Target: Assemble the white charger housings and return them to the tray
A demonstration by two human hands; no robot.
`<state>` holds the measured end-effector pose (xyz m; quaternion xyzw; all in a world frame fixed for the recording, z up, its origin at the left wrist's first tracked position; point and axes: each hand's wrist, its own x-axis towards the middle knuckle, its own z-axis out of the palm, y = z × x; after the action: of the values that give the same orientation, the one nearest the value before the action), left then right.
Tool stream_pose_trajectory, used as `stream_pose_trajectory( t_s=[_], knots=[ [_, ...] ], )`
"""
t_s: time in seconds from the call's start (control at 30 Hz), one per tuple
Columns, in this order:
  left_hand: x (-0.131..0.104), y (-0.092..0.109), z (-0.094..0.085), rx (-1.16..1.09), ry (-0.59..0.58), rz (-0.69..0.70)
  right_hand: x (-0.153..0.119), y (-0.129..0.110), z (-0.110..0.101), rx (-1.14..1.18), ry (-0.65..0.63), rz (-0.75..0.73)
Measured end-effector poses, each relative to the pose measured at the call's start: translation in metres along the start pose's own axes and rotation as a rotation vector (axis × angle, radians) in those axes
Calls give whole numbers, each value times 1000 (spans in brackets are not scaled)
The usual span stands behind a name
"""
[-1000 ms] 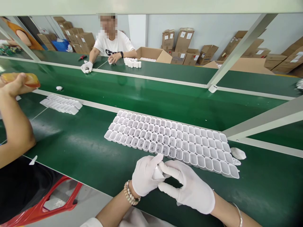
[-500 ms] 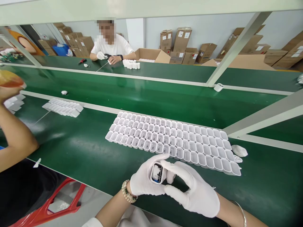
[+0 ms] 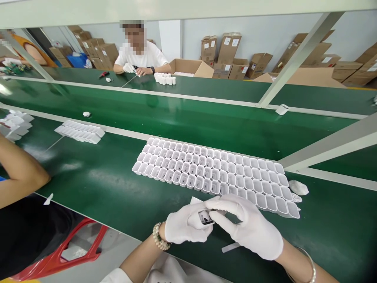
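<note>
My left hand (image 3: 185, 226), in a white glove, is closed around a small white plastic housing (image 3: 198, 218) tilted so its open end faces right. Dark and silvery parts show inside that opening (image 3: 205, 217). My gloved right hand (image 3: 249, 226) meets it from the right, with thumb and forefinger pinched at the rim of the open end. Whether a small part sits between those fingertips is hidden. Just beyond both hands stand rows of open white housings (image 3: 222, 188). Below my right hand a pale flat strip (image 3: 230, 247) lies on the green bench (image 3: 118, 204).
White crumpled pieces (image 3: 298, 187) lie at the right end of the rows. A slanted metal post (image 3: 332, 139) rises there. More white housings (image 3: 80, 131) stand to the left, near a co-worker's arm (image 3: 22, 173). Another person (image 3: 144, 59) works across the bench.
The housing in my left hand has tipped, turning its opening to the right. My right fingers have closed in on its rim. The strip beneath my right hand now shows.
</note>
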<state>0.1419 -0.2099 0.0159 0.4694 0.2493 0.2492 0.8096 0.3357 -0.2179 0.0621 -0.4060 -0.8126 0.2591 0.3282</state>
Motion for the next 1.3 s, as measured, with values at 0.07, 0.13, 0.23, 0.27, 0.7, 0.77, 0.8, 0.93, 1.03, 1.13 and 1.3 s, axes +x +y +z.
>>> stream_pose_trajectory(
  t_s=[0.07,0.13,0.23,0.27,0.7,0.77,0.8,0.93,1.03,1.13,1.3],
  knots=[
    [2,3,-2,92,-10,8,1,0,-2,-36,-34,34],
    [2,5,-3,183,-34,6,0,0,-2,-65,-60,38],
    [2,3,-5,279,11,-21,-1,2,-2,-99,-93,26],
    [1,1,-5,320,44,-27,-2,2,-2,-114,-95,19],
    [-8,-3,-3,634,232,-221,-4,8,4,-253,-62,-73],
    [-7,-1,-3,652,228,-211,-4,9,5,-221,-78,-63],
    [-6,1,-2,660,221,-204,-3,9,5,-202,-87,-54],
    [0,7,-1,699,115,-186,-2,8,3,-117,-118,34],
    [3,7,-3,723,59,-101,-1,7,-1,-61,-137,74],
    [3,1,-6,784,67,-2,-3,8,-3,-31,-164,31],
    [4,-11,-4,867,106,154,-5,9,-3,-46,-187,34]
  ],
)
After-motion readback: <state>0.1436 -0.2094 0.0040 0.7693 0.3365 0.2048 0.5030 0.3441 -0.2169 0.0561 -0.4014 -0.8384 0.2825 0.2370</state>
